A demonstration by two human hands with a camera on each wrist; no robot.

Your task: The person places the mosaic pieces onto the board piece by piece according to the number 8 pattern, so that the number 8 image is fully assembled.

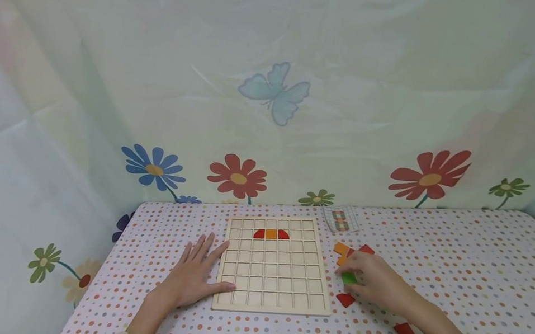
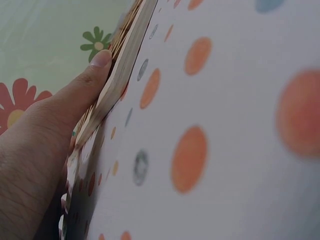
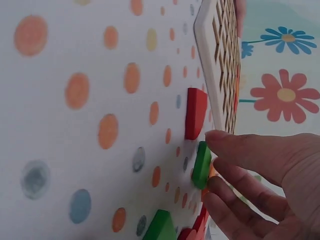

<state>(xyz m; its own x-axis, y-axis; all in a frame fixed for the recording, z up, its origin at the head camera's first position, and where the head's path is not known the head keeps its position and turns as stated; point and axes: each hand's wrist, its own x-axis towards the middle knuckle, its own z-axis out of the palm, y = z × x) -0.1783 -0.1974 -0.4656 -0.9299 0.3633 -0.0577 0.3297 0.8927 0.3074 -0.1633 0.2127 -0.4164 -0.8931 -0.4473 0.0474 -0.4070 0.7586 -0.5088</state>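
A wooden grid board (image 1: 265, 273) lies on the table, with two red curved pieces and an orange square piece (image 1: 271, 234) in a row in its cells. My left hand (image 1: 192, 278) rests at the board's left side, fingers spread and thumb over its edge; in the left wrist view the thumb (image 2: 82, 87) lies along the rim. To the right of the board, my right hand (image 1: 374, 282) is over a green piece (image 1: 348, 279). Seen from the right wrist, the thumb and loosely bent fingers stand apart around this green piece (image 3: 202, 166), close over the table.
Orange pieces (image 1: 342, 248) and red pieces (image 1: 366, 249) lie beyond my right hand. Nearer are a red piece (image 1: 345, 300) and another red piece (image 1: 405, 331) by the wrist. A patterned card (image 1: 340, 220) lies behind the board, near the flowered backdrop (image 1: 269, 150).
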